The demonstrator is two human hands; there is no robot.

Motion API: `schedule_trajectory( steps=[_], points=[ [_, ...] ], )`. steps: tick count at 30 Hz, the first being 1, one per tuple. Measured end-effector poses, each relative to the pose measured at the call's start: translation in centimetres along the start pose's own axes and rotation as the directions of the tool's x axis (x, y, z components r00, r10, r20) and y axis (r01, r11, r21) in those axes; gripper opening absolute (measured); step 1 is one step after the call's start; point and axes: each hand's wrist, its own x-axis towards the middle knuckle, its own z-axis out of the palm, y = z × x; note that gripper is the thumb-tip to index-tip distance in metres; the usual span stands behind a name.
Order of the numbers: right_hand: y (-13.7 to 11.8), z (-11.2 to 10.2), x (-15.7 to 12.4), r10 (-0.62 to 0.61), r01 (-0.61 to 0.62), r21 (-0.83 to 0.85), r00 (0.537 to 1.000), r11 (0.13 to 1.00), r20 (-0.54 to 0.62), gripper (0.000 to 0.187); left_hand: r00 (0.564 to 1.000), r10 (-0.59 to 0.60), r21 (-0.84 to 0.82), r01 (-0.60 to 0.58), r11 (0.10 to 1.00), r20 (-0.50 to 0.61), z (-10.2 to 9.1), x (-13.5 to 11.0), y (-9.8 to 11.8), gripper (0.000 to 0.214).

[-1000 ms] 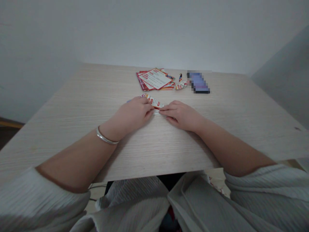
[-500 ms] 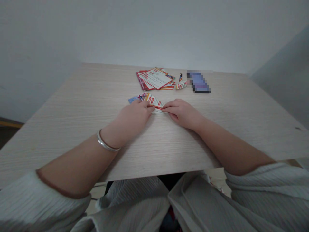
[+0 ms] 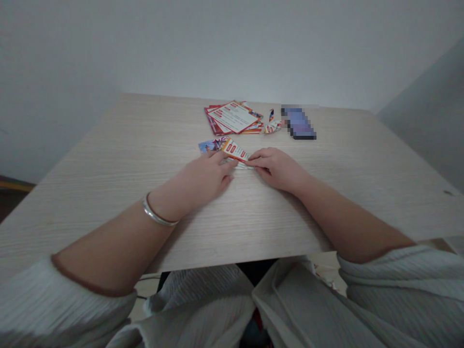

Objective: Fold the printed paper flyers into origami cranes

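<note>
Both hands rest on the table [image 3: 119,159] at a folded leaflet [image 3: 235,150], which lies flat near the middle, just in front of the fingertips. The left hand [image 3: 203,176], with a bracelet [image 3: 155,216] at the wrist, lies open and palm-down, its fingers pressing the leaflet's near edge. The right hand [image 3: 277,166] is closed, fingertips pinching the leaflet's right end. The leaflet looks like thin glossy paper: very light, limp where single, a little stiffer where doubled, likely to slide on the smooth wood and easy to crease or tear. It is best held by its edges or corners while 1 hand pins it flat. Its long axis runs on a slant, the blue end pointing far-left and the red-and-white end near-right toward the right hand. Well behind lie a stack of leaflets [image 3: 234,117], a small folded scrap [image 3: 271,127] and a blurred dark slab [image 3: 299,124].
</note>
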Motion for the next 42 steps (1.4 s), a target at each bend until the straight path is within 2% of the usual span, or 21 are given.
schedule_trajectory(
  steps=[10,14,17,20,26,33,39,42],
  points=[
    [0.2,0.2,0.1,0.005,-0.005,-0.015,1.0,1.0,0.008,0.035,0.993,-0.1,0.025,0.098,0.995,0.066,-0.9,0.1,1.2,0.041],
    [-0.1,-0.1,0.2,0.009,-0.008,-0.027,1.0,1.0,0.027,0.033,0.991,-0.133,0.064,0.132,0.989,0.016,-0.6,-0.1,1.4,0.045],
    [-0.6,-0.9,0.2,0.063,-0.059,-0.059,0.996,0.997,0.067,0.031,0.994,-0.105,0.054,0.106,0.993,-0.027,-0.2,-0.2,1.3,0.046],
    [-1.2,-1.9,0.0,0.167,-0.157,-0.106,0.981,0.982,0.099,0.026,0.996,-0.074,0.007,0.075,0.997,-0.058,0.1,-0.1,1.2,0.045],
    [-2.1,-2.7,-0.1,0.168,-0.134,-0.184,0.97,0.974,0.178,0.029,1.0,0.024,0.002,-0.024,1.0,0.0,0.5,0.4,0.9,0.05],
    [-2.8,-2.7,0.2,0.207,-0.153,-0.24,0.954,0.959,0.216,0.028,1.0,0.001,0.0,-0.001,1.0,-0.002,0.3,0.5,1.2,0.056],
    [-3.5,-3.5,0.3,0.334,-0.261,-0.268,0.9,0.927,0.28,0.027,1.0,-0.026,0.046,0.026,0.999,0.016,-0.1,0.5,1.6,0.055],
    [-3.7,-3.7,0.4,0.348,-0.269,-0.279,0.892,0.922,0.287,0.028,1.0,-0.012,0.046,0.012,0.999,-0.008,0.0,0.5,1.5,0.056]
  ],
)
